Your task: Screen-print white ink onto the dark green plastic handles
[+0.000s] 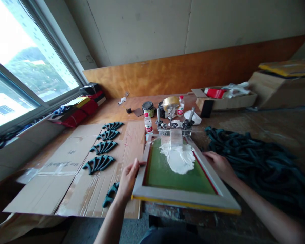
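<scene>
A framed green screen [178, 181] with a grey frame lies in front of me, its far end at a metal clamp [174, 130]. White paste [180, 159] is spread over its upper part, with a clear flat blade [176, 138] at the paste's far edge. My left hand [129, 176] is at the frame's left side, thumb up, its fingers partly hidden behind the frame. My right hand [220, 166] is at the frame's right side, its fingertips at the edge and partly hidden. Dark green curved pieces [99, 163] lie in rows on cardboard [53, 193] to the left.
A large pile of dark green pieces [259, 162] lies on the right. Behind the screen stand plastic bottles [148, 123], a jar [148, 109] and a tape roll [170, 102]. An open carton [228, 102] is at the back right. Red and black boxes [78, 115] sit by the window.
</scene>
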